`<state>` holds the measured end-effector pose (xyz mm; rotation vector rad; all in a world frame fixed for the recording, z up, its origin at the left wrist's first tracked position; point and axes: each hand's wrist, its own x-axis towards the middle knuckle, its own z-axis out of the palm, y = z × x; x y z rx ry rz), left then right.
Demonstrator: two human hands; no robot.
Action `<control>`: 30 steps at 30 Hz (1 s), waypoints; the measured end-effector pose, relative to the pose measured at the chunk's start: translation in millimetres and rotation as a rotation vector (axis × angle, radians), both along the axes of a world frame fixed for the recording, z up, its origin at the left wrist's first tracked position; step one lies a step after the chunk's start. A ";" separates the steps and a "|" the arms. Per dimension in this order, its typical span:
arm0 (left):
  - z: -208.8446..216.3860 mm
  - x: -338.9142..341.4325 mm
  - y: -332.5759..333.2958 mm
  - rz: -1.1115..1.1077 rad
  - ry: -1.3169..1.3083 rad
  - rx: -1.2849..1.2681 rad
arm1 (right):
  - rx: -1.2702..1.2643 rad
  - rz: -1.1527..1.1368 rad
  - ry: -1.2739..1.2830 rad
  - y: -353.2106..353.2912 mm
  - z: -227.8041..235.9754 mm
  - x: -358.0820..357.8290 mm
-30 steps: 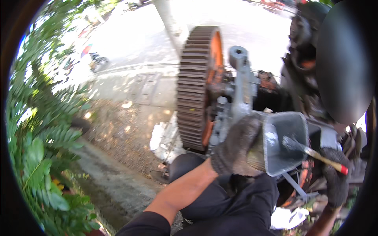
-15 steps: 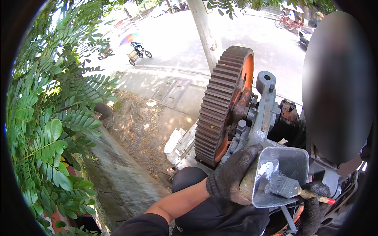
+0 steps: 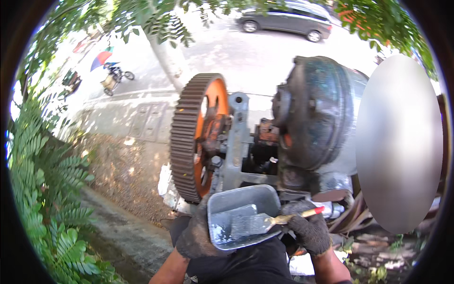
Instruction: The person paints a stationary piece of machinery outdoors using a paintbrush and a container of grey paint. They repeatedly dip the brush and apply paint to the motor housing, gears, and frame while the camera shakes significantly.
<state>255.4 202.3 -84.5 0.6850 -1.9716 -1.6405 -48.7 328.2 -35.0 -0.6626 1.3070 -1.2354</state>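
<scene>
Gloved left hand (image 3: 196, 234) cupped under and around the left end of a grey plastic tub (image 3: 243, 215), fingers wrapped tight on its wall and holding it tilted, open side up, just below the grey bracket (image 3: 236, 142) of an old machine. Gloved right hand (image 3: 309, 229) clenched on the red-tipped handle of a brush (image 3: 272, 220), its wide grey head lying inside the tub against the bottom. Inside of the tub coated with grey paint, apparently a thin smear rather than a full pool, though shade makes the amount hard to judge. Bracket and frame beside the toothed gear wheel (image 3: 191, 137) already grey; the wheel's face orange, its teeth rust-brown; the round dark drum (image 3: 314, 111) to the right worn and patchy, seemingly unpainted. By these signs, painting partly done, with the brush at the tub rather than on the metal and much bare surface left. Behind the machine, a sunlit pavement, a tree trunk (image 3: 165, 54), a parked car (image 3: 283, 19) at the top edge and a cart with a striped umbrella (image 3: 101, 57) at upper left; ferns (image 3: 52, 184) along the left side.
</scene>
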 end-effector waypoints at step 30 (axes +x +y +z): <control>168.3 -51.3 13.5 0.390 -0.065 -0.496 | -0.274 0.161 0.338 -68.3 209.2 -94.5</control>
